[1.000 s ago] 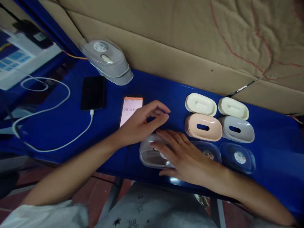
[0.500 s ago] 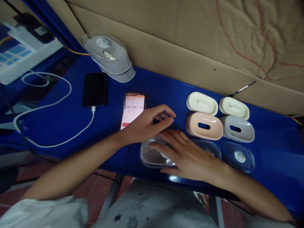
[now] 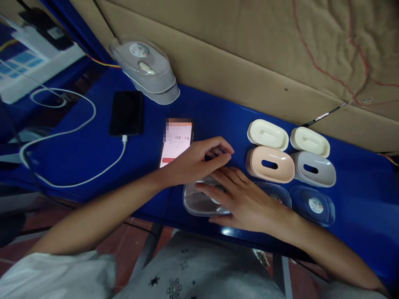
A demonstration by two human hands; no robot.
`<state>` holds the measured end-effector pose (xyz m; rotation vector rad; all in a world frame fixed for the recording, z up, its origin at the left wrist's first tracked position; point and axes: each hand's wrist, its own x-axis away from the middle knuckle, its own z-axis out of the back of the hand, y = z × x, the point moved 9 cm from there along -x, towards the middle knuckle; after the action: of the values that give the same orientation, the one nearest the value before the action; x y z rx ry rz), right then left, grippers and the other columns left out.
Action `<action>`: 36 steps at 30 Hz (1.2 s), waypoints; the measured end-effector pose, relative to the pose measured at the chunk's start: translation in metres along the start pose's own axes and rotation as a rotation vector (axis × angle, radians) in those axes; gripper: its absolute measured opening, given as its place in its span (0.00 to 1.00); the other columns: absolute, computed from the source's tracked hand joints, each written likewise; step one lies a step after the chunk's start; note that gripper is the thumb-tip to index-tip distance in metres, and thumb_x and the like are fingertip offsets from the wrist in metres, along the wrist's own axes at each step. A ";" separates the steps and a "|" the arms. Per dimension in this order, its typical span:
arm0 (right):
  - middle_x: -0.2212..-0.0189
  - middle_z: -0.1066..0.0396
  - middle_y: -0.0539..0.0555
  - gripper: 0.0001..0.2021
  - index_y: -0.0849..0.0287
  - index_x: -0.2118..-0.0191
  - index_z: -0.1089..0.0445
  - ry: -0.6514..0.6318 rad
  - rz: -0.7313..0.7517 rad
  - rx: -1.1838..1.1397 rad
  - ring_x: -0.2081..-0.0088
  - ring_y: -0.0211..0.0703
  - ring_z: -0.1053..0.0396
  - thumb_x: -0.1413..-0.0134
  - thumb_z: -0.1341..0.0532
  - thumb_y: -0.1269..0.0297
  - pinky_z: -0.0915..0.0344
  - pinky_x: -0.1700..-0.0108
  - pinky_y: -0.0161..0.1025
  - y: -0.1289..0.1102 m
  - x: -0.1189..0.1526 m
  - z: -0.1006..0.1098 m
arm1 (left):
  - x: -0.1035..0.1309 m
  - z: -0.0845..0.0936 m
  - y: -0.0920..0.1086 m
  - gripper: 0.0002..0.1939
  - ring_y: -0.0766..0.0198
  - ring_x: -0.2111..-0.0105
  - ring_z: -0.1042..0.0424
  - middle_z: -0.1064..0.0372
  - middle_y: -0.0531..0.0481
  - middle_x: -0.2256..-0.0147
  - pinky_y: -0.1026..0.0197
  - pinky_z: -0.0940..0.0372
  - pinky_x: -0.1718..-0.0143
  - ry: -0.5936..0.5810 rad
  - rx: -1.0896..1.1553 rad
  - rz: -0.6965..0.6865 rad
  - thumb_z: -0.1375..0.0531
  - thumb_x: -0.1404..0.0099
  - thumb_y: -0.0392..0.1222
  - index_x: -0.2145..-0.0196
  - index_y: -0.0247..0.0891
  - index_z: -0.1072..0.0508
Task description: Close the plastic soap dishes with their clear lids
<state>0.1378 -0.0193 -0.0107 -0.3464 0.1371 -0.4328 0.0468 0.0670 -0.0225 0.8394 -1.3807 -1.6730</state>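
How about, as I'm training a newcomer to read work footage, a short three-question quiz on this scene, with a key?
1. Seen from above, which thing is partly covered by the right hand?
A) a coiled cable
B) a clear cover
C) a power strip

2. True or false: the peach piece has no opening in it.

3. How many cream pieces stand in the row nearest the cardboard?

Key:
1. B, the clear cover.
2. False; the peach piece has an oval slot.
3. Two.
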 end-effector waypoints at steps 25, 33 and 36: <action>0.22 0.49 0.67 0.52 0.56 0.20 0.54 0.038 -0.172 0.040 0.23 0.68 0.49 0.38 0.37 0.32 0.43 0.26 0.67 0.028 0.053 0.057 | 0.025 0.003 0.050 0.27 0.53 0.41 0.25 0.26 0.43 0.38 0.55 0.30 0.42 -0.177 -0.421 -0.233 0.38 0.25 0.55 0.33 0.44 0.31; 0.28 0.36 0.58 0.35 0.50 0.25 0.42 -0.040 -0.374 0.015 0.28 0.59 0.38 0.31 0.35 0.45 0.33 0.30 0.60 0.054 0.119 0.051 | 0.060 -0.060 0.025 0.47 0.37 0.37 0.30 0.34 0.31 0.32 0.38 0.33 0.42 -0.341 -1.003 -0.278 0.27 0.36 0.52 0.26 0.38 0.41; 0.28 0.35 0.60 0.33 0.54 0.25 0.41 0.029 -0.353 0.057 0.28 0.59 0.38 0.29 0.36 0.49 0.35 0.28 0.61 0.057 0.112 0.044 | 0.058 -0.067 0.021 0.44 0.37 0.39 0.29 0.32 0.30 0.34 0.39 0.32 0.45 -0.303 -1.063 -0.286 0.30 0.35 0.47 0.27 0.35 0.41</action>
<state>0.2698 -0.0067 0.0036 -0.3091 0.0910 -0.7896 0.0813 -0.0163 -0.0141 0.1522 -0.3618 -2.4318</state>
